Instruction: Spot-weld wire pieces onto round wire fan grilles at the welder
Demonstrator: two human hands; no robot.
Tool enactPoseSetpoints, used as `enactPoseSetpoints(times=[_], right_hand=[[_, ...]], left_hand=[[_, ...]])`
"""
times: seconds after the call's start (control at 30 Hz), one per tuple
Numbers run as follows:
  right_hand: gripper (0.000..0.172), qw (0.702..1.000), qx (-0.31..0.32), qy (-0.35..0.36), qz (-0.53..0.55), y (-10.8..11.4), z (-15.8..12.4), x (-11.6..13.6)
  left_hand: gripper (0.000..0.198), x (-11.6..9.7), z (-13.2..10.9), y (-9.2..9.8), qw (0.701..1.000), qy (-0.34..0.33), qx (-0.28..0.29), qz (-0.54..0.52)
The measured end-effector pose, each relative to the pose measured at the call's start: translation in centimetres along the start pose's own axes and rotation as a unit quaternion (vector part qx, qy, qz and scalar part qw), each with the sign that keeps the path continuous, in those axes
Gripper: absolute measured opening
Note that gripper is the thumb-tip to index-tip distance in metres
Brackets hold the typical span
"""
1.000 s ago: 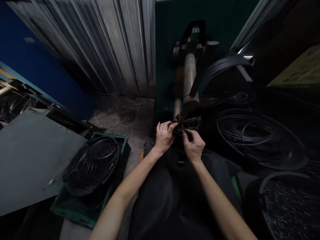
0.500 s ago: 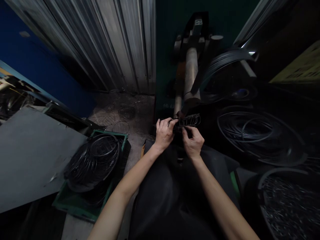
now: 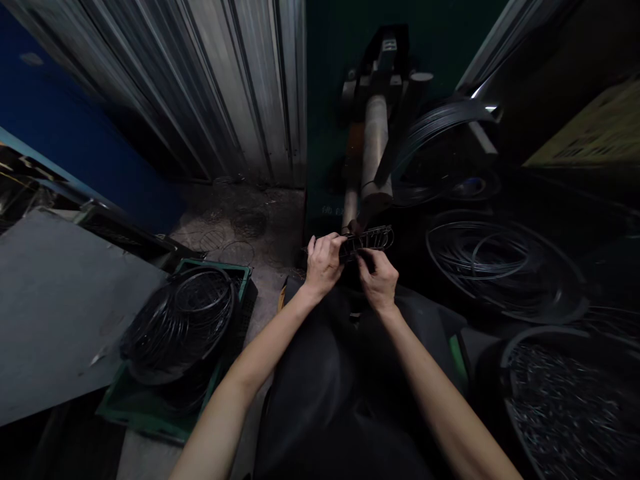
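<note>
Wire frame (image 3: 379,238) is in both our hands, just under the tip of the machine's lower rod (image 3: 350,208); too dark to tell if they touch. Our left hand (image 3: 324,265) is closed over its left end, fingers curled. Our right hand (image 3: 379,277) pinches its lower edge, thumb and forefinger nearly together; we can't make out the exact contact. Frame sits above our dark-covered lap (image 3: 320,380), no bench under it that we can see. Room's dim: corrugated wall (image 3: 225,73) ahead, concrete floor (image 3: 267,287). To our left, green crate (image 3: 244,272) holding black wire rings (image 3: 173,327). To our right, coiled wire (image 3: 465,257), then a bin (image 3: 506,373) of small metal pieces (image 3: 565,407).
</note>
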State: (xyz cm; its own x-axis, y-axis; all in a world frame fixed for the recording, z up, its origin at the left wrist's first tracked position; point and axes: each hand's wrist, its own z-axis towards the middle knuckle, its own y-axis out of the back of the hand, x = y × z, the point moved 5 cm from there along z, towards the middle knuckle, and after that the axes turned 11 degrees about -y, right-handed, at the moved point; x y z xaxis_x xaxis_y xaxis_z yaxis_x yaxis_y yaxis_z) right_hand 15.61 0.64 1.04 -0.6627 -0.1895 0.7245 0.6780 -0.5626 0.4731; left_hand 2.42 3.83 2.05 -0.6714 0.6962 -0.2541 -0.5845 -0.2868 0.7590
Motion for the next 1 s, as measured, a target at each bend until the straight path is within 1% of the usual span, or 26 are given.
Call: enactPoseSetpoints(times=[0.07,0.2,0.3,0.37,0.4,0.43,0.47,0.5,0.53,0.57,0.6,0.63,0.67,0.7,0.73,0.77,0.8,0.87,0.9,0.97,1.0], right_hand=[[0.023,1.0,-0.001,0.002,-0.001,0.0,0.0,-0.1],[0.025,0.999,0.0,-0.027,-0.018,-0.5,0.0,-0.5],[0.027,1.0,0.004,-0.027,-0.016,-0.5,-0.2,0.0],[0.03,1.0,-0.002,-0.019,-0.024,0.6,-0.6,0.4],[0.032,0.999,-0.007,-0.017,-0.034,1.8,-1.0,0.4],[0.035,0.998,-0.014,-0.02,-0.05,3.4,-1.5,0.1],[0.036,0.997,-0.02,-0.028,-0.07,5.4,-2.2,-0.7],[0.036,0.994,-0.03,-0.045,-0.097,7.9,-3.1,-2.0],[0.037,0.988,-0.047,-0.075,-0.129,10.8,-4.1,-4.0],[0.04,0.977,-0.072,-0.119,-0.164,14.1,-5.3,-6.5],[0.045,0.956,-0.112,-0.179,-0.203,17.6,-6.7,-9.4],[0.05,0.927,-0.143,-0.249,-0.24,20.9,-8.3,-12.5],[0.055,0.897,-0.153,-0.314,-0.27,23.8,-9.9,-15.6],[0.055,0.866,-0.142,-0.377,-0.295,26.1,-11.6,-18.4],[0.051,0.843,-0.112,-0.43,-0.302,27.7,-13.1,-20.9],[0.049,0.835,-0.072,-0.458,-0.295,28.6,-14.5,-22.9],[0.05,0.835,-0.048,-0.471,-0.28,29.0,-15.6,-24.2],[0.051,0.829,-0.01,-0.501,-0.249,28.7,-17.3,-25.7],[0.049,0.814,0.0,-0.528,-0.242,28.4,-18.0,-26.1],[0.043,0.759,0.019,-0.6,-0.251,28.1,-19.2,-26.8],[0.04,0.739,0.022,-0.618,-0.267,28.2,-19.6,-27.0]], left_hand=[[0.051,0.1,-0.1,-0.1,1.0,-0.005,-0.005,-0.002],[0.048,0.4,-0.1,-0.4,1.0,-0.007,-0.021,-0.003],[0.049,0.5,0.1,-0.4,0.999,-0.01,-0.037,-0.008],[0.052,0.4,0.0,-0.3,0.999,-0.018,-0.043,-0.019],[0.054,0.3,-0.2,-0.2,0.998,-0.024,-0.043,-0.024],[0.057,0.4,-0.5,-0.2,0.998,-0.03,-0.044,-0.027],[0.062,0.7,-0.9,-0.3,0.998,-0.028,-0.047,-0.027],[0.07,1.2,-1.5,-0.4,0.998,-0.017,-0.054,-0.025],[0.079,2.0,-2.1,-0.6,0.998,0.001,-0.062,-0.022],[0.089,2.8,-2.7,-0.9,0.997,0.022,-0.072,-0.021],[0.095,3.7,-3.3,-1.4,0.996,0.039,-0.08,-0.026],[0.096,4.5,-3.8,-1.8,0.995,0.048,-0.084,-0.037],[0.092,5.2,-4.2,-2.3,0.994,0.048,-0.085,-0.054],[0.085,5.7,-4.4,-2.6,0.993,0.046,-0.085,-0.073],[0.077,6.1,-4.6,-2.7,0.991,0.043,-0.085,-0.089],[0.071,6.3,-4.7,-2.7,0.99,0.043,-0.083,-0.103],[0.067,6.4,-4.7,-2.5,0.99,0.043,-0.078,-0.111],[0.067,6.1,-4.9,-1.7,0.991,0.04,-0.061,-0.116],[0.068,5.8,-5.0,-1.2,0.991,0.035,-0.051,-0.116],[0.07,4.9,-5.3,-0.3,0.992,0.027,-0.038,-0.116],[0.071,4.5,-5.4,0.2,0.992,0.028,-0.036,-0.118]])
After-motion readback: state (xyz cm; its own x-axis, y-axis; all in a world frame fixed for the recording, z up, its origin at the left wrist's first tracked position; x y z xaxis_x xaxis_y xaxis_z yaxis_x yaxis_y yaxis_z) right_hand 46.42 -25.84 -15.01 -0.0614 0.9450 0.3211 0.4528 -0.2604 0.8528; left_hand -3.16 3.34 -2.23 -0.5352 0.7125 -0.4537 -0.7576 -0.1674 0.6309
